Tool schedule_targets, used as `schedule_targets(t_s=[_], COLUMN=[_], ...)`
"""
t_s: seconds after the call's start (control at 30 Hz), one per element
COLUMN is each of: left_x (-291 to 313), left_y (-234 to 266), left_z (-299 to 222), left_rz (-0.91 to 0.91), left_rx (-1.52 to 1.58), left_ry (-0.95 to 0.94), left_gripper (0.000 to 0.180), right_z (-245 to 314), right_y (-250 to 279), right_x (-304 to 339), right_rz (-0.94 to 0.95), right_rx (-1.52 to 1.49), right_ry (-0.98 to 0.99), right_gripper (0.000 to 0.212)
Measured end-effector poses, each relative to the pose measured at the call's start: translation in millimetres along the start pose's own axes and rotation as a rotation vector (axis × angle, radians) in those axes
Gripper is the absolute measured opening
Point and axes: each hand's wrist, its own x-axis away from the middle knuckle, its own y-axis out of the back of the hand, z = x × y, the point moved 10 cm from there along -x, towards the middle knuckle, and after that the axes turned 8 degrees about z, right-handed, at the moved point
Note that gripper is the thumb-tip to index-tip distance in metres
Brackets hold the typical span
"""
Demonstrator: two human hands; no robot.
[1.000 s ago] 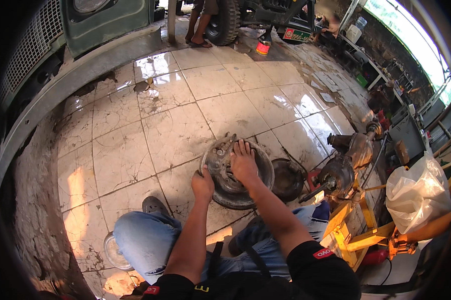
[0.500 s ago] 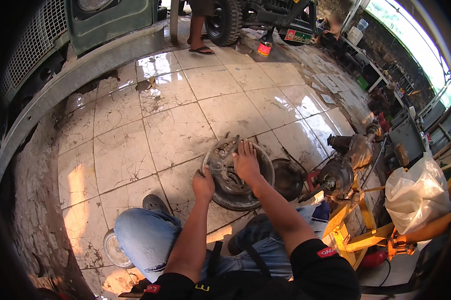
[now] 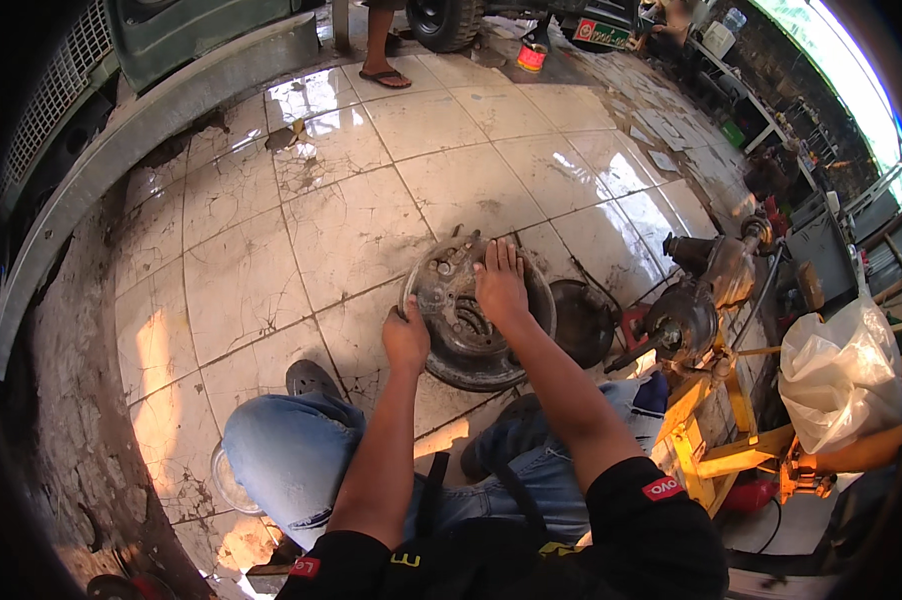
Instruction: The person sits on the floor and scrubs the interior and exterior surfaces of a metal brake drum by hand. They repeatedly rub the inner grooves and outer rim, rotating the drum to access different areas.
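Note:
A grimy round metal brake drum (image 3: 449,345) rests on the floor in front of me, with openings around its middle and short studs at its far edge. My left hand (image 3: 406,340) grips its left rim, thumb on top, the other fingers mostly hidden at the side. Stretched flat across the upper right of the drum's face is my right hand (image 3: 502,285), fingers pointing away from me. A darker round metal part (image 3: 584,325) lies just right of the drum.
To the right, a greasy axle housing (image 3: 723,280) sits by a yellow metal stand (image 3: 741,455) with a clear plastic bag (image 3: 841,370). A vehicle's grey bumper (image 3: 176,115) curves along the left. Another person's sandalled foot (image 3: 384,78) stands at the far side of the tiles.
The view has tilted, so the whole scene sits higher in the picture. My right hand has slid slightly to the right over the drum's face; my left hand keeps its hold.

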Motion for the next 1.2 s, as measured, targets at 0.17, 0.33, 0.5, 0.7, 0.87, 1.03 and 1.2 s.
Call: schedule_targets(t_s=[0.17, 0.33, 0.5, 0.7, 0.87, 1.03, 1.2], left_x=[4.7, 1.2, -2.5, 3.2, -4.2, 2.6, 1.8], left_y=[6.2, 5.6, 0.6, 5.6, 4.3, 2.2, 4.9], left_z=[-8.0, 1.4, 3.7, -1.8, 0.0, -5.7, -2.8], left_rz=[-0.008, -0.068, -0.039, -0.043, -0.107, 0.026, -0.021], left_rx=[-0.002, 0.029, 0.022, 0.027, -0.002, 0.098, -0.011], left_ry=[0.012, 0.008, 0.014, 0.008, -0.012, 0.045, 0.016], left_gripper=[0.066, 0.059, 0.064, 0.062, 0.061, 0.061, 0.059], right_z=[3.7, 20.0, 16.1, 8.5, 1.4, 18.3, 14.1], right_y=[3.5, -0.2, 4.3, 15.6, 30.5, 15.5, 15.1], right_x=[-0.1, 8.8, 9.0, 8.7, 1.7, 8.1, 1.7], right_rz=[0.027, -0.038, -0.075, -0.078, -0.179, -0.092, -0.08], right_rx=[-0.016, 0.054, 0.02, -0.081, -0.151, 0.06, 0.021], right_ry=[0.03, 0.107, 0.115, 0.149, 0.094, 0.172, 0.181], right_gripper=[0.058, 0.059, 0.058, 0.056, 0.054, 0.052, 0.053])
